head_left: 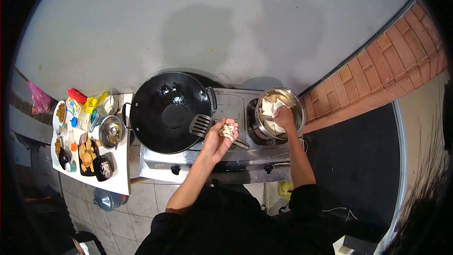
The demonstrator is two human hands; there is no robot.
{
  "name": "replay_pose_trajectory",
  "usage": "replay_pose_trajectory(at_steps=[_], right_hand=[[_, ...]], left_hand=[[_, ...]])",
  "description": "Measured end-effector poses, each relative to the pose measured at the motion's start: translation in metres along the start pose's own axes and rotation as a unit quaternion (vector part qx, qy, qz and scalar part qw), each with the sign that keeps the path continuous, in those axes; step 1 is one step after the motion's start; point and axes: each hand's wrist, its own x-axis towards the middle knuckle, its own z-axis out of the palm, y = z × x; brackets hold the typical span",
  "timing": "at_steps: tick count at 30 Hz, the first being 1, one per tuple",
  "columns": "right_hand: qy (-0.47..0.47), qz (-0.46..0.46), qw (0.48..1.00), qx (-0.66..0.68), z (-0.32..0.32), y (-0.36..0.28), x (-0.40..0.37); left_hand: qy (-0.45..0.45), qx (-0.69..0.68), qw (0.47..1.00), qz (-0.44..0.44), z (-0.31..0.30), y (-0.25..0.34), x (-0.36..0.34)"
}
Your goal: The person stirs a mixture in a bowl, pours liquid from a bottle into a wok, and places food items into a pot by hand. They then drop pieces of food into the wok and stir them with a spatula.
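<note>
Left hand [220, 138] gripped a folded wrapper [227, 131] at frame centre. Right hand [284, 116] touched pale sheets [268, 107] inside the steel pot [297, 105]; grip state indeterminable.

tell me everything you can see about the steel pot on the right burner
The steel pot is round, shiny bare metal. It stands upright on the right burner of the stove, to the right of the black wok. No lid is on it and no handle shows. Inside lie pale folded pieces. The right hand reaches in over the near rim and rests on them.
</note>
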Motion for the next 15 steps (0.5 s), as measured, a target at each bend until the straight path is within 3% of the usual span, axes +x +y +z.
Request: replay_pose_trajectory(at_steps=[8, 10, 12, 15], right_hand=[[0.058, -0.025, 0.991, 0.118, -0.024, 0.028, 0.002], [0.041, 0.014, 0.988, 0.148, -0.042, 0.015, -0.010], [0.036, 0.061, 0.877, 0.476, -0.053, -0.001, -0.022], [0.027, 0.020, 0.850, 0.526, -0.077, -0.061, -0.045]], left_hand=[[-0.008, 0.009, 0.999, -0.030, -0.004, 0.018, -0.001], [0.047, 0.029, 0.998, -0.012, 0.000, 0.025, -0.008], [0.056, 0.042, 0.998, 0.007, -0.004, 0.033, -0.012], [0.059, 0.055, 0.996, 0.041, -0.013, 0.055, -0.024]])
